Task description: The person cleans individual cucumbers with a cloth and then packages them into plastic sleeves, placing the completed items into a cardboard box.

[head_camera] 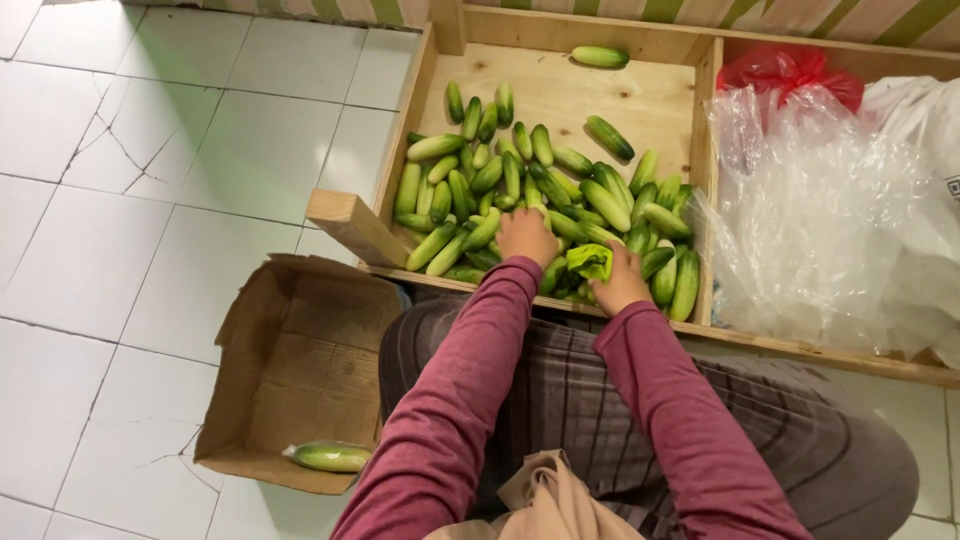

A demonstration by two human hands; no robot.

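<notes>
At frame centre, the left hand (526, 236) rests palm-down on the cucumbers (520, 195) piled in a wooden bin (560, 95); whether it grips one cannot be told. Just right, the right hand (622, 282) closes around a green wrapper (590, 262). A cardboard box (300, 370) at lower left holds one wrapped cucumber (328, 456).

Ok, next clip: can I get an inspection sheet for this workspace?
Surface: white tiled floor, cracked in places; wooden crate on it.
Job's things: pile of green cucumbers in the crate, one cucumber apart near the back wall.
Clutter: open cardboard box holding one wrapped cucumber; clear plastic bags and a red bag in the next compartment.
Grippers: left hand rests on the pile; right hand beside a crumpled green wrap, grip unclear.
Cables: nothing seen.
Surroundings: striped wall behind the crate.
</notes>
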